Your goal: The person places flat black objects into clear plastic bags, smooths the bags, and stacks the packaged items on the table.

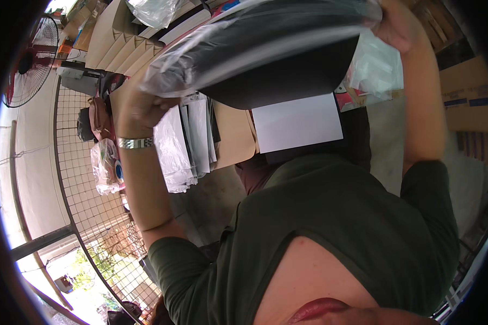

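A clear plastic bag (173, 67) is stretched wide between my raised hands, partly over a large black board or folder (292, 78). My left hand (146, 111), slightly blurred, has its fingers curled at the bag's left edge. At the upper right, my right hand (396, 27) is closed on the bag's other edge. Glare on the plastic hides part of the black surface and its far edge. Directly below the black piece, a white sheet (299, 122) lies over my lap, with a dark border showing under it.
Several plastic-sleeved sheets (174, 149) are stacked left of a brown card folder (234, 135). Tan folded cartons (119, 46) stand at the far left, near a fan (30, 62). More clear bags (376, 67) lie at the right. A wire mesh (78, 157) runs along the left.
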### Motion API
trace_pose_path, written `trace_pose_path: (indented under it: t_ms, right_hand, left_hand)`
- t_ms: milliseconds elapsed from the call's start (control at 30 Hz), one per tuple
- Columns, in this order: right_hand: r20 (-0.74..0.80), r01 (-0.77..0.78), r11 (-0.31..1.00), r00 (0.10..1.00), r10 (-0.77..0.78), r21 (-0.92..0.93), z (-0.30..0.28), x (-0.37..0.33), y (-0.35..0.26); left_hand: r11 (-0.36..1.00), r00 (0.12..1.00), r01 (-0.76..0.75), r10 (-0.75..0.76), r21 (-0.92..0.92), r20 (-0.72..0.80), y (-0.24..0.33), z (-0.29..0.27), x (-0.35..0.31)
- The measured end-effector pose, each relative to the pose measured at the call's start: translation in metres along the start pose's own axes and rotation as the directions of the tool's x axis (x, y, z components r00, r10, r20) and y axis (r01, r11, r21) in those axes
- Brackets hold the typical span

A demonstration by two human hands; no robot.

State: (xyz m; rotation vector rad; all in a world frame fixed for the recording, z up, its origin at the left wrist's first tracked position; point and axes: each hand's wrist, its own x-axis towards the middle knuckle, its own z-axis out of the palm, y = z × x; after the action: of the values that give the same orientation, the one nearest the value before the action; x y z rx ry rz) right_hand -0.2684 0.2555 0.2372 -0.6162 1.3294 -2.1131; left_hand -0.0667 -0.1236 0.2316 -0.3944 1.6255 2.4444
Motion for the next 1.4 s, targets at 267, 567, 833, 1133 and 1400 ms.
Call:
trace_pose_path:
  t_ms: [267, 567, 833, 1133, 1400]
  right_hand:
    - [-0.089, -0.267, 0.952, 0.955, 0.283, 0.151, -0.120, -0.053, 0.200]
    - [-0.158, -0.390, 0.741, 0.917, 0.366, -0.546, -0.080, -0.059, 0.202]
    - [-0.112, -0.424, 0.667, 0.882, 0.458, -0.612, -0.017, -0.124, 0.223]
    - [-0.032, -0.550, 0.657, 0.778, 0.627, -0.516, -0.001, -0.157, 0.221]
    - [0.238, -0.070, 0.843, 0.944, 0.228, -0.533, 0.096, -0.075, 0.212]
  left_hand:
    - [0.959, 0.953, 0.262, -0.274, -0.105, -0.126, -0.162, -0.044, 0.058]
    - [0.983, 0.938, -0.149, 0.107, -0.104, -0.329, -0.257, -0.021, 0.019]
    - [0.936, 0.841, 0.204, -0.018, 0.287, -0.541, -0.292, 0.008, -0.090]
    - [0.977, 0.863, 0.147, -0.202, -0.152, -0.463, -0.309, 0.034, -0.140]
    - [0.811, 0.728, -0.490, 0.180, -0.319, -0.661, -0.260, 0.000, -0.154]
